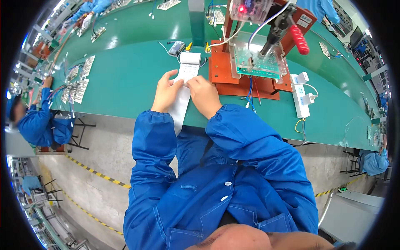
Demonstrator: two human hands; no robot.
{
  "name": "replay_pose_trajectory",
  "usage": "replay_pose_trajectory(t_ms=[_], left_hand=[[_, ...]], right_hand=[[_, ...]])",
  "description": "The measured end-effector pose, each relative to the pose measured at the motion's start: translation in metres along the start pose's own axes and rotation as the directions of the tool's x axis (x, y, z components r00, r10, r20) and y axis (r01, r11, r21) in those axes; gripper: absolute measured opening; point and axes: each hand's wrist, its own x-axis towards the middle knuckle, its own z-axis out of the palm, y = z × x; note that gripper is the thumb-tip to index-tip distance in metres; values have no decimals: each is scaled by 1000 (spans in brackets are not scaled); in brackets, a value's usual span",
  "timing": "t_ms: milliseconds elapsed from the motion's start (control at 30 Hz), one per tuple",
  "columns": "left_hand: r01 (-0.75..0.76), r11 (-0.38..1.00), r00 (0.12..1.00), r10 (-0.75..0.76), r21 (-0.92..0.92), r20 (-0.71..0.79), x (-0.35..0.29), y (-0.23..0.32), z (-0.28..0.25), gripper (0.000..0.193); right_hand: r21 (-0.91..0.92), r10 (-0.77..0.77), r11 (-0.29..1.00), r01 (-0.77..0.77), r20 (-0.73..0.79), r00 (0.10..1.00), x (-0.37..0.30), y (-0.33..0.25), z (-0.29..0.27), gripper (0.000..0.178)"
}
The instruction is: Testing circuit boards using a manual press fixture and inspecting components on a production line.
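Paper strip (pixel 180 104): partly hidden by left hand (pixel 167 92) and right hand (pixel 204 95); print too small to read. Press (pixel 273 39): cut off by top edge.

Long grn bench (pixel 125 79), gry flr (pixel 106 139) w/ yel/blk tape (pixel 98 171), dk stool frame (pixel 86 124) at L.

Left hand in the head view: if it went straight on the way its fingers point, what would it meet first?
Apart from the paper strip it appears to touch, the left hand would probably meet the white paper roll first, ahead and slightly right; exact height is unclear.
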Motion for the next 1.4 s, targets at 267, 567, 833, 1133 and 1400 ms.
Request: replay_pose_trajectory(t_ms=[267,567,833,1133,1400], left_hand=[[-385,671,721,647,633,-248,-85,51,20,19],[-627,509,731,645,590,221,-107,8,106,6],[-617,241,477,872,749,112,-108,-16,118,12],[-610,204,452,883,766,125,-104,-15,123,13],[-609,206,441,891,766,110,-103,-20,123,12]], right_hand=[[96,-671,733,673,-57,739,-30,-23,-191,23],[-297,-639,768,567,-301,708,61,21,-241,47],[-163,-565,807,568,-493,661,70,25,-219,47],[-150,-554,814,561,-492,671,68,32,-214,49],[-216,-598,781,586,-528,603,73,35,-209,53]])
